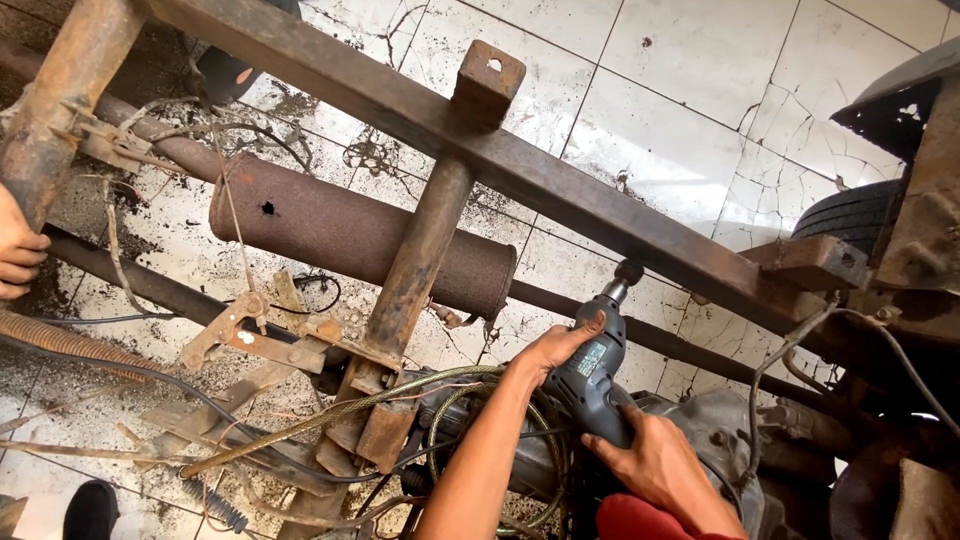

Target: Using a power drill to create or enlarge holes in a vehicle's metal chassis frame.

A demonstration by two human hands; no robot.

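Both hands are wrapping around a grey power drill (pixel 597 375): the left hand (pixel 552 350) is closing its grip over the top of the body, the right hand (pixel 655 460) is clasping the handle below. The drill's tip is pressing up against a rusty steel beam (pixel 560 180) running diagonally across the frame. Another person's hand (pixel 15 250) is gripping a rusty bar (pixel 60 100) at the left edge. A rusty cylinder (pixel 360 235), cables and dirty, cracked white floor tiles (pixel 680 110) are lying beneath.
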